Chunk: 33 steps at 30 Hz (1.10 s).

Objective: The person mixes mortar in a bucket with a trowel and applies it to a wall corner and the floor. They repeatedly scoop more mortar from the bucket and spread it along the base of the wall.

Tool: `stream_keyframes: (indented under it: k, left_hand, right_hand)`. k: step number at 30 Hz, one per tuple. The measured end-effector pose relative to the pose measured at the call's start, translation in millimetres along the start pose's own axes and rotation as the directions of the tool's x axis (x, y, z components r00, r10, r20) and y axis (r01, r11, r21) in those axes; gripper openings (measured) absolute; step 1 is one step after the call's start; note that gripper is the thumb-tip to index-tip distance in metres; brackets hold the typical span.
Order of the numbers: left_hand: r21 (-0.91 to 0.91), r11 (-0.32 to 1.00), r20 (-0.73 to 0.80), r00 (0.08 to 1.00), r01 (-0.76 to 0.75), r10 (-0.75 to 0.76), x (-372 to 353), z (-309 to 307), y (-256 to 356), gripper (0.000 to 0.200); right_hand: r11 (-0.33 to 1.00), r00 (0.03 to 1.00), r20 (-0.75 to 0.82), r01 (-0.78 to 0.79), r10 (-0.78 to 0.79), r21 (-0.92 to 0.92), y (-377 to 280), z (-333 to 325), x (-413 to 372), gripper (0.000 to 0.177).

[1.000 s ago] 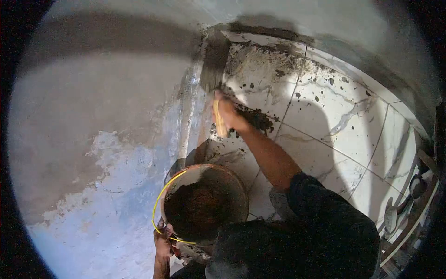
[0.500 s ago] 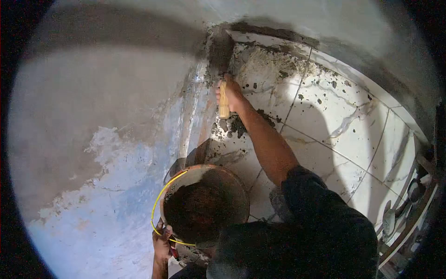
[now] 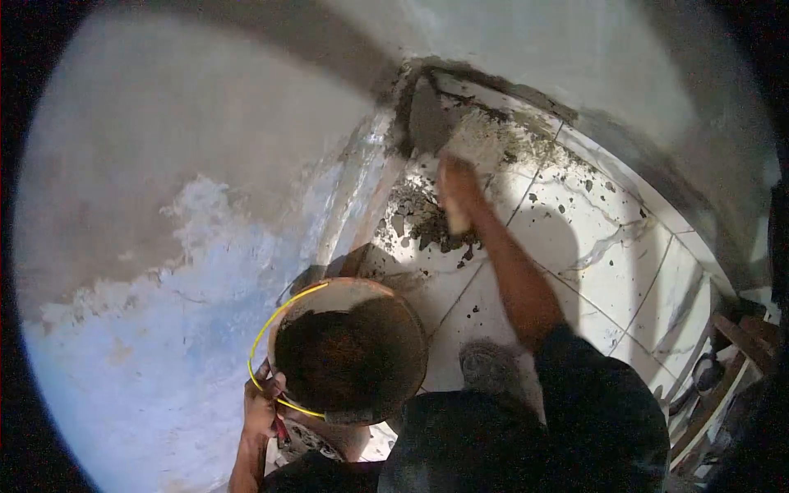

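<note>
My right hand point(image 3: 462, 187) is closed around the pale wooden handle point(image 3: 457, 218) of a trowel, whose grey blade point(image 3: 429, 117) lies near the corner where wall and tiled floor meet. Dark crumbs of mortar point(image 3: 436, 222) are scattered beside the hand. At the lower left, my left hand point(image 3: 263, 403) grips the side of a round bucket point(image 3: 417, 329) near its yellow handle point(image 3: 256, 349). Dark mortar point(image 3: 333, 357) is inside the bucket. Something small and red point(image 3: 282, 430) shows by the left hand.
White marbled tiles point(image 3: 608, 304) cover the floor. A grey wall with a patchy blue-white part point(image 3: 205, 304) stands on the left, another grey wall point(image 3: 526, 41) at the top. Wooden pieces and tools point(image 3: 723, 386) lie at the right edge. A shoe point(image 3: 489, 367) is below my right forearm.
My right hand and the trowel have moved right and slightly down, away from the left wall. The bucket and my left hand appear a little farther left as the view shifts.
</note>
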<state>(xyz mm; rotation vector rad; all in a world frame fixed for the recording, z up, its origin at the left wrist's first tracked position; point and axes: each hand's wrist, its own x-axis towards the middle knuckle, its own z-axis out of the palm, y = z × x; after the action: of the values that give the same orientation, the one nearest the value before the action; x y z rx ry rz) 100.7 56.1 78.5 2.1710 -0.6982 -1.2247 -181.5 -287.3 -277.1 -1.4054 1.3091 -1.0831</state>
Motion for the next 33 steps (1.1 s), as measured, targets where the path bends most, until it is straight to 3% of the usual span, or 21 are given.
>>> stream_keyframes:
  k: [1, 4, 5, 6, 7, 9, 11, 13, 16, 18, 19, 20, 21, 22, 23, 24, 25, 27, 30, 31, 33]
  left_hand:
    - [-0.017, 1.0, 0.011, 1.0, -0.018, 0.018, 3.0, -2.4, -3.2, 0.05]
    - [-0.001, 1.0, 0.013, 1.0, -0.018, 0.018, -0.2, -6.2, -1.2, 0.052]
    - [0.009, 1.0, 0.016, 1.0, -0.012, 0.012, -1.9, -7.2, -1.5, 0.053]
    - [0.021, 1.0, 0.021, 1.0, -0.013, 0.012, -1.4, -7.8, -2.2, 0.053]
    - [0.023, 0.999, 0.038, 0.999, -0.036, 0.035, -0.1, -9.7, -5.6, 0.053]
    - [0.025, 1.0, 0.035, 0.999, -0.003, 0.002, -5.2, -6.4, 5.2, 0.053]
    - [0.042, 0.998, 0.033, 0.999, 0.036, -0.038, -5.5, -2.7, 3.1, 0.053]
    - [-0.068, 0.993, 0.017, 0.995, -0.097, 0.098, 3.1, -6.5, -13.8, 0.053]
    - [0.01, 1.0, 0.054, 0.999, 0.004, -0.005, -2.6, -16.4, -10.9, 0.054]
    - [0.003, 1.0, 0.027, 1.0, -0.011, 0.011, -5.1, -7.1, -2.3, 0.054]
    - [-0.013, 1.0, 0.04, 0.999, -0.004, 0.004, -5.3, -9.4, -4.6, 0.048]
    - [-0.032, 0.999, 0.053, 0.999, -0.003, 0.005, -3.0, -10.0, -6.5, 0.044]
    - [-0.069, 0.998, 0.025, 1.0, -0.002, 0.004, -0.4, -6.3, -8.5, 0.046]
    - [-0.061, 0.998, 0.027, 1.0, -0.009, 0.01, 0.2, -8.1, -8.4, 0.046]
    - [-0.053, 0.999, 0.035, 0.999, 0.0, 0.002, 0.4, -10.2, -8.8, 0.046]
    - [-0.046, 0.999, 0.038, 0.999, 0.012, -0.01, 0.8, -11.3, -9.2, 0.046]
    - [-0.016, 1.0, 0.033, 0.999, 0.014, -0.014, 1.0, -10.2, -8.9, 0.045]
    - [0.013, 0.999, 0.005, 1.0, 0.029, -0.029, -2.5, -10.0, -9.3, 0.044]
    - [0.013, 1.0, -0.026, 1.0, 0.0, 0.0, -0.6, -10.1, -13.1, 0.053]
    - [0.008, 1.0, -0.004, 1.0, 0.007, -0.007, -2.0, -10.2, -11.1, 0.05]
    - [0.065, 0.998, -0.003, 1.0, 0.012, -0.012, -1.8, -10.7, -8.7, 0.05]
  right_hand:
    - [0.996, 0.996, 0.008, -0.084, 0.084, 0.001, -65.9, -43.7, -2.5, 0.046]
    - [0.819, 0.915, 0.353, 0.35, -0.195, -0.454, -80.5, -84.1, 40.5, 0.038]
    - [0.966, 0.955, 0.231, -0.135, 0.185, -0.219, -123.3, -91.3, 34.4, 0.033]
    - [0.811, 0.804, 0.211, -0.58, 0.556, 0.077, -147.3, -96.6, 31.3, 0.029]
    - [0.805, 0.795, 0.221, -0.59, 0.565, 0.067, -134.2, -92.8, 32.8, 0.028]
    - [0.892, 0.939, 0.338, 0.207, -0.065, -0.402, -47.2, -54.0, 54.0, 0.028]
    - [0.746, 0.898, 0.344, 0.424, -0.274, -0.513, -35.7, -37.6, 36.5, 0.029]
    - [0.996, 0.942, 0.333, -0.003, 0.034, -0.092, -125.4, -64.4, -16.3, 0.045]
    - [0.935, 0.908, 0.396, 0.011, 0.139, -0.354, -111.7, -82.3, 15.2, 0.045]
    - [0.949, 0.904, 0.292, -0.277, 0.311, -0.153, -92.4, -79.1, 21.7, 0.043]
    - [0.954, 0.962, 0.224, 0.205, -0.155, -0.218, -85.5, -70.8, 13.4, 0.042]
    - [0.716, 0.78, 0.192, 0.624, -0.596, -0.312, -77.4, -57.5, 5.5, 0.041]
    - [0.676, 0.748, -0.259, 0.322, -0.611, -0.663, -64.7, -5.3, -8.5, 0.038]
    - [0.679, 0.745, -0.27, 0.315, -0.61, -0.663, -77.4, -15.6, -18.7, 0.038]
    - [0.963, 0.98, -0.11, 0.134, -0.163, -0.232, -103.4, -36.3, -28.0, 0.038]
    - [0.955, 0.941, 0.267, -0.255, 0.208, 0.154, -116.9, -46.3, -32.4, 0.039]
    - [0.951, 0.938, 0.274, -0.263, 0.213, 0.163, -111.1, -40.2, -28.7, 0.039]
    - [0.563, 0.891, 0.191, -0.414, 0.412, 0.715, -98.1, -22.0, -8.4, 0.041]
    - [0.253, 0.834, 0.338, -0.474, 0.437, 0.844, -96.9, -5.0, 22.7, 0.042]
    - [0.465, 0.912, 0.277, -0.395, 0.303, 0.792, -81.2, 13.1, 29.7, 0.043]
    - [0.355, 0.893, 0.295, -0.412, 0.339, 0.839, -90.8, 29.7, 12.3, 0.044]
